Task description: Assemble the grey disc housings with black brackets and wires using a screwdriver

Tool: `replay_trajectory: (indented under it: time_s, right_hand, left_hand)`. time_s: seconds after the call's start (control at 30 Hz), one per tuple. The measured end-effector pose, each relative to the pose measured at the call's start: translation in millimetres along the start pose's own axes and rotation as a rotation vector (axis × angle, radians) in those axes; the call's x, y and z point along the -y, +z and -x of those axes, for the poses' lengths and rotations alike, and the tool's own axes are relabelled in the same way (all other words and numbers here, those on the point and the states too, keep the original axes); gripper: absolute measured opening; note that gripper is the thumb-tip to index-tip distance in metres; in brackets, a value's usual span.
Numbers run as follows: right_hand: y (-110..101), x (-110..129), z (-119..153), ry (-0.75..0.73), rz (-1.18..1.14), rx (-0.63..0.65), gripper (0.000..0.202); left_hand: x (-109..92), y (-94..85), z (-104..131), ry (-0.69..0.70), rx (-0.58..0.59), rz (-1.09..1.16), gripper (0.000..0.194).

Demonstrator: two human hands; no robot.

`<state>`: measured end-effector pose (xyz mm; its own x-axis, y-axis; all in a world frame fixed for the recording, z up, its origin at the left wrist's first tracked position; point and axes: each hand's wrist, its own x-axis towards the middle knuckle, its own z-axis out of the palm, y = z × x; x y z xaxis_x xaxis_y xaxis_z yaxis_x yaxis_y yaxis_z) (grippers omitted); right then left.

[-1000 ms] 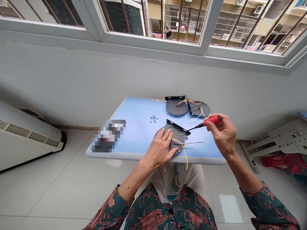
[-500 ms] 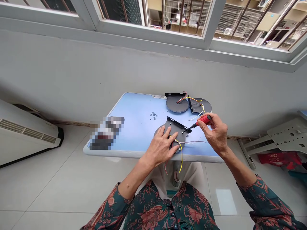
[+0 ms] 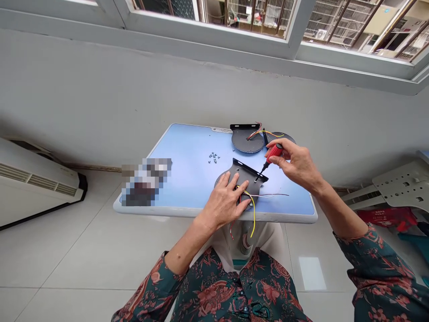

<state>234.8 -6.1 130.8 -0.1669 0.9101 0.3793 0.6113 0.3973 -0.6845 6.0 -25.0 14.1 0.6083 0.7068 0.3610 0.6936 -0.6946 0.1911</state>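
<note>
My left hand (image 3: 226, 199) lies with spread fingers on a dark grey round plate (image 3: 248, 175) that has a slotted black flange along its far edge. Yellow, red, white and dark wires (image 3: 254, 219) come out from under that hand, some hanging over the table's front edge. In my right hand (image 3: 296, 163) is a screwdriver with a red handle (image 3: 275, 152). Its dark shaft slants down to a small screw (image 3: 255, 181) near the plate's right side, below the flange. Another screw (image 3: 251, 205) sits by my left thumb.
Behind, on the light blue table (image 3: 181, 179), lie a similar wired round plate (image 3: 247, 142) and another, partly hidden one (image 3: 283, 136). Several loose screws (image 3: 213, 157) are scattered left of them. A blurred-out patch (image 3: 147, 183) covers the table's left end. A wall and window stand beyond.
My right hand has moved up and left, bringing the screwdriver to a steeper angle, its tip staying by the same screw. The left hand stays on the plate. The view has shifted slightly.
</note>
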Motion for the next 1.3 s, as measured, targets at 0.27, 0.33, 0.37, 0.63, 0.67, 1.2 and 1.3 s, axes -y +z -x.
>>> replay_trajectory:
  time_s: [0.27, 0.33, 0.37, 0.63, 0.67, 1.2, 1.3]
  right_hand:
    - [-6.9, 1.9, -5.5, 0.040, 0.057, 0.098, 0.023]
    - [-5.4, 7.7, -4.2, -0.033, 0.077, 0.153, 0.023]
    - [-3.7, 11.0, -4.1, -0.070, 0.090, 0.190, 0.024]
    - [12.9, 10.4, -3.7, -0.098, 0.291, 0.007, 0.030]
    - [12.9, 9.0, -2.4, -0.103, 0.323, -0.016, 0.025]
    - [9.8, 34.5, -15.8, -0.017, 0.427, 0.197, 0.032]
    - [-0.2, 28.2, -20.8, 0.014, 0.165, 0.296, 0.031]
  left_hand:
    - [0.5, 1.4, 0.2, -0.008, -0.008, 0.031, 0.057]
    - [0.7, 1.9, 0.4, -0.004, -0.012, 0.027, 0.056]
    - [0.8, 2.1, 0.5, -0.002, -0.015, 0.024, 0.056]
    - [0.6, 0.9, 0.1, 0.018, -0.014, -0.021, 0.055]
    - [0.4, 0.8, -0.1, 0.018, -0.013, -0.024, 0.055]
    - [-0.5, 1.6, -0.9, 0.007, -0.010, -0.016, 0.053]
    - [0.0, 2.5, -1.2, 0.002, -0.018, -0.010, 0.053]
